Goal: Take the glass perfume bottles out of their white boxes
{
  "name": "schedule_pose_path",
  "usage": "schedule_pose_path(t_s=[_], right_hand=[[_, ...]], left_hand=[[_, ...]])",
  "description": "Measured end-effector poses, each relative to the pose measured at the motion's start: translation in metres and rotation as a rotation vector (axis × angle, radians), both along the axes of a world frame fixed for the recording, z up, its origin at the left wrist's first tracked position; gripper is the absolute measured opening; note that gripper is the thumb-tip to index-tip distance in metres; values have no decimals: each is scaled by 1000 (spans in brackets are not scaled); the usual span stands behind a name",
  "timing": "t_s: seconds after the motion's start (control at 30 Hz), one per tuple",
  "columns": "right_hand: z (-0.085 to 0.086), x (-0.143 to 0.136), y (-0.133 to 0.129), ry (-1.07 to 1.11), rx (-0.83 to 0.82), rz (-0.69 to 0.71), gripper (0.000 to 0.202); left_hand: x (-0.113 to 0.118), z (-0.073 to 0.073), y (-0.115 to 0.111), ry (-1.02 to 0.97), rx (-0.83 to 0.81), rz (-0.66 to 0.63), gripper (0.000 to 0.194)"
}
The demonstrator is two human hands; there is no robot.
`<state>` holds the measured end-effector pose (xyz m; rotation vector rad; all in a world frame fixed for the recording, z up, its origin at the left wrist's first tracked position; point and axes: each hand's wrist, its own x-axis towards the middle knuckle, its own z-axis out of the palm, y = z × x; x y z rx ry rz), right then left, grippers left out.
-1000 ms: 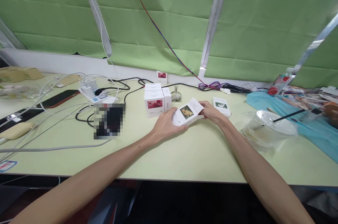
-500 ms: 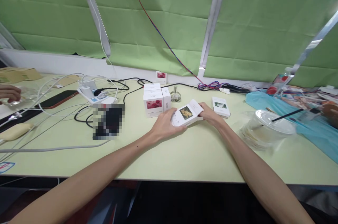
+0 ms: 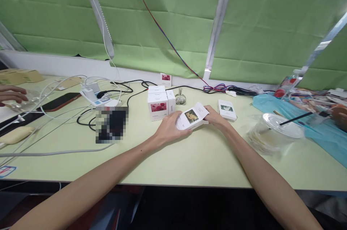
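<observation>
Between my two hands, just above the table, is a small white carton (image 3: 191,116) with a yellow flower picture, tilted with its top end to the right. My left hand (image 3: 168,128) wraps round the carton's lower left end, thumb along the near side. At the upper right end, my right hand (image 3: 213,116) grips the carton near its flap; those fingertips are partly hidden behind it. White boxes (image 3: 158,109) with a red flower picture stand grouped left of my hands. Behind the carton sits a small glass bottle (image 3: 180,97). Right of my right hand lies another white carton (image 3: 227,110) with a white flower picture.
A lidded clear cup (image 3: 276,132) with a black straw stands at right, near a blue plastic sheet (image 3: 320,128). Cables and a power strip (image 3: 99,99) spread over the left. Another person's hand (image 3: 12,95) is at the far left. A red-flower card (image 3: 166,79) leans at the back.
The other person's hand at the far left has shifted slightly right. My hands and the carton look the same.
</observation>
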<state>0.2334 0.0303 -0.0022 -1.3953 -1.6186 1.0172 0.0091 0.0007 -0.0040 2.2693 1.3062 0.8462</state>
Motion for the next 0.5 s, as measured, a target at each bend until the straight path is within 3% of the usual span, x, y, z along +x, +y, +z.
schedule_pose_path(t_s=[0.3, 0.4, 0.5], right_hand=[[1, 5, 3, 126, -7, -92, 26], [-5, 12, 10, 66, 47, -198, 23], [-9, 15, 13, 38, 47, -176, 21]], left_hand=[[3, 2, 0, 12, -32, 17, 63], [3, 2, 0, 11, -43, 24, 63], [3, 1, 1, 12, -54, 24, 66]])
